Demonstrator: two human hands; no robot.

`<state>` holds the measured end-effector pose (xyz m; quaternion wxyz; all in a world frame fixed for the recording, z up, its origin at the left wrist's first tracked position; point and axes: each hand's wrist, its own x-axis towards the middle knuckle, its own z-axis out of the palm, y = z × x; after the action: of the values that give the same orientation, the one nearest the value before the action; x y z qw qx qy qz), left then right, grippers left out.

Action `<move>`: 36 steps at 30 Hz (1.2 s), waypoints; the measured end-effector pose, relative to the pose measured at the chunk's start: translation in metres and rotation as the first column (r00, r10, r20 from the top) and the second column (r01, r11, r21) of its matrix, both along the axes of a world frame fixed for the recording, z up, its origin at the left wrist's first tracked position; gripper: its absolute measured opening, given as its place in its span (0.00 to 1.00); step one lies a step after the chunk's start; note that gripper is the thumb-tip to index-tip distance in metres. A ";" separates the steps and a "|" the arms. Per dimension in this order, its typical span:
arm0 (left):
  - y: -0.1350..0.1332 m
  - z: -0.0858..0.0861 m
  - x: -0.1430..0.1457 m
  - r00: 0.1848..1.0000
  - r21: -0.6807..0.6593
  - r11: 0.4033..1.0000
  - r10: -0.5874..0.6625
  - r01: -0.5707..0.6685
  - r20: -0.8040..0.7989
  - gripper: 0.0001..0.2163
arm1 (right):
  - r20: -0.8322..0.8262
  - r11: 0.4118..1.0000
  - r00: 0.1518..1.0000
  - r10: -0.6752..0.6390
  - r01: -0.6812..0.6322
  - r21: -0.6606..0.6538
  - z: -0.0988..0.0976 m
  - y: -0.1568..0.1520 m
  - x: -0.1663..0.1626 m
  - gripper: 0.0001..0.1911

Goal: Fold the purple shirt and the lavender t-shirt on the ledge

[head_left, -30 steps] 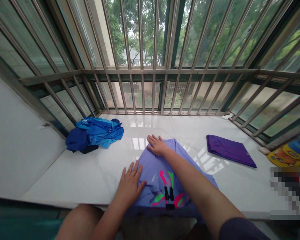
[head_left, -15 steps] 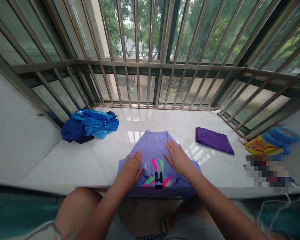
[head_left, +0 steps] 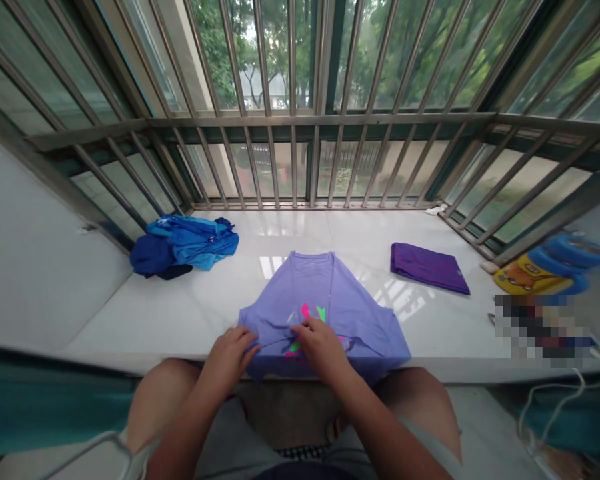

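A lavender T-shirt with a pink and green print lies spread on the white marble sill, its lower hem hanging over the front edge. My left hand is closed on the shirt's hem at the left. My right hand pinches the fabric near the print, just right of the left hand. Both hands sit at the sill's near edge, above my knees.
A crumpled heap of blue clothes lies at the back left of the sill. A folded purple garment rests at the right. Metal window bars enclose the sill. A yellow and blue cartoon item sits far right; a white cable hangs below.
Both hands slid back from flat on the shirt's upper part to its near hem and closed on the fabric. The shirt now shows a fold line down its middle.
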<state>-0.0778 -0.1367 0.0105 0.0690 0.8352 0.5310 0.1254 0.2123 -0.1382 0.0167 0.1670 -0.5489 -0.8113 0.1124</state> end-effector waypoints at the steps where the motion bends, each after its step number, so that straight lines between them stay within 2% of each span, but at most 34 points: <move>1: 0.001 0.001 0.000 1.000 -0.003 1.000 -0.015 0.015 0.000 0.08 | 0.001 1.000 1.000 -0.001 0.001 0.009 -0.003 0.003 -0.002 0.13; 7: 0.007 0.019 0.000 0.997 0.003 0.997 -0.072 0.072 0.040 0.07 | 0.005 0.997 1.000 -0.001 0.000 0.080 -0.005 0.004 0.002 0.10; 10: 0.008 0.021 -0.006 0.992 -0.044 0.993 -0.105 0.109 0.073 0.10 | 0.056 0.997 0.998 0.003 -0.008 0.076 -0.004 0.000 0.009 0.09; 12: 0.013 0.018 -0.012 0.995 -0.047 0.998 -0.043 0.047 0.090 0.13 | 0.087 0.997 0.996 0.006 -0.012 0.072 -0.005 -0.003 0.011 0.09; 15: 0.028 0.011 -0.023 0.987 0.007 0.993 0.113 -0.115 0.113 0.15 | 0.099 0.996 0.995 0.002 -0.011 0.086 -0.007 -0.004 0.011 0.09; 17: 0.043 0.007 -0.029 0.983 0.023 0.989 0.142 -0.146 0.117 0.16 | 0.086 0.994 0.996 -0.007 -0.002 0.105 -0.011 -0.005 0.009 0.08; 22: 0.077 0.005 -0.036 0.994 -0.031 0.999 0.033 -0.030 0.109 0.13 | -0.036 0.986 0.999 -0.021 0.027 0.163 -0.024 -0.005 0.006 0.08; 26: 0.094 0.007 -0.040 0.988 -0.059 0.998 -0.010 0.019 0.153 0.09 | -0.157 0.982 0.988 -0.005 0.034 0.185 -0.030 -0.007 0.010 0.08; 29: 0.098 0.009 -0.046 0.984 -0.052 0.998 -0.010 0.020 0.179 0.09 | -0.184 0.981 0.983 -0.004 0.040 0.190 -0.029 -0.009 0.012 0.09; 33: 0.096 0.011 -0.053 0.991 -0.046 0.999 -0.011 0.018 0.134 0.10 | -0.184 0.982 0.983 -0.007 0.042 0.185 -0.024 -0.010 0.010 0.09; 36: 0.092 0.012 -0.046 0.995 0.017 0.999 0.036 -0.038 0.098 0.14 | -0.181 0.986 0.983 -0.007 0.037 0.164 -0.019 -0.013 0.009 0.11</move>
<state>-0.1240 -0.0445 0.0226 0.0848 0.8188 0.5410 0.1724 0.2213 -0.1515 -0.0021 0.2861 -0.5295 -0.7934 0.0915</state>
